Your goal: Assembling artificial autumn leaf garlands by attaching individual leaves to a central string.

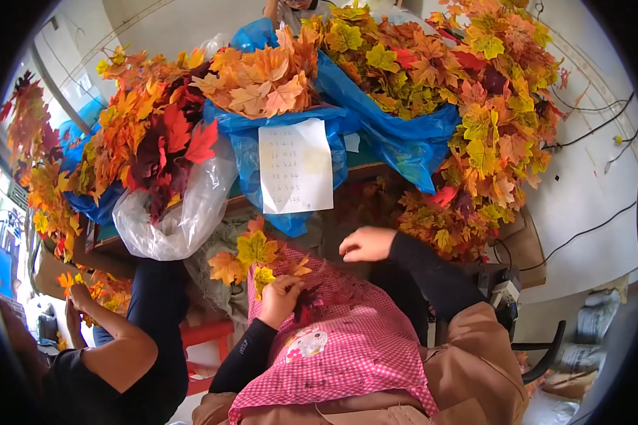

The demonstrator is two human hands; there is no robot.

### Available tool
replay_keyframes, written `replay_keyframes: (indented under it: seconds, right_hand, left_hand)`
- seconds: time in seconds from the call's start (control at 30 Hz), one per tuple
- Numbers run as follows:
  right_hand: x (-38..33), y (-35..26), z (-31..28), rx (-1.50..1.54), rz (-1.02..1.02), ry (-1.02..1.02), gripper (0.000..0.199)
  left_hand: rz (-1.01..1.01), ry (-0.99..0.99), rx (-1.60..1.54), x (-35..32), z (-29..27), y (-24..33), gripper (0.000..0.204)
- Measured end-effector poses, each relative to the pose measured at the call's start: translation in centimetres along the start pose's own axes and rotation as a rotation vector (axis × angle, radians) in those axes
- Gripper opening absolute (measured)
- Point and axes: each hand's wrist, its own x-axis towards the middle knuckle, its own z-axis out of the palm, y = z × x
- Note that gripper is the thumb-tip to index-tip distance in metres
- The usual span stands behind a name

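Observation:
My left hand (279, 296) is closed on a small bunch of artificial maple leaves (254, 256), yellow and orange, held just above my pink checked apron (340, 340). Higher and to the right, my right hand (366, 244) hovers with curled fingers and nothing visibly in it, near the dark leaves under the table edge. Both forearms wear black sleeves.
Big heaps of orange, yellow and red fake leaves (418, 64) fill blue plastic bags (404, 142) and a clear bag (184, 212) on the table. A white paper sheet (295, 166) hangs at its front. Another person (113, 347) handles leaves at lower left.

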Motion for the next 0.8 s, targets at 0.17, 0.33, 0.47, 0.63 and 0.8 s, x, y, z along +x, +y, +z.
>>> replay_keyframes:
  seconds: [0.17,0.33,0.47,0.63,0.8]
  right_hand:
    - [-0.8,-1.8,-15.7,0.403,0.117,0.408,0.018]
    - [6.1,6.3,-26.2,0.377,0.393,0.889,0.019]
    - [12.4,15.2,-30.3,-0.454,0.862,0.645,0.021]
    - [12.2,20.8,-30.4,-0.917,0.556,0.660,0.019]
    - [7.9,11.7,-29.7,-0.430,0.624,1.026,0.026]
  left_hand:
    - [-0.016,-0.026,0.000,0.3,0.8,0.8,0.010]
    - [-0.027,-0.027,-0.043,0.5,0.9,0.0,0.010]
    - [-0.048,-0.027,-0.012,0.6,0.6,0.3,0.011]
    - [-0.076,-0.070,-0.039,1.4,0.4,0.3,0.011]
    - [-0.085,-0.073,-0.114,1.4,0.3,-0.4,0.010]
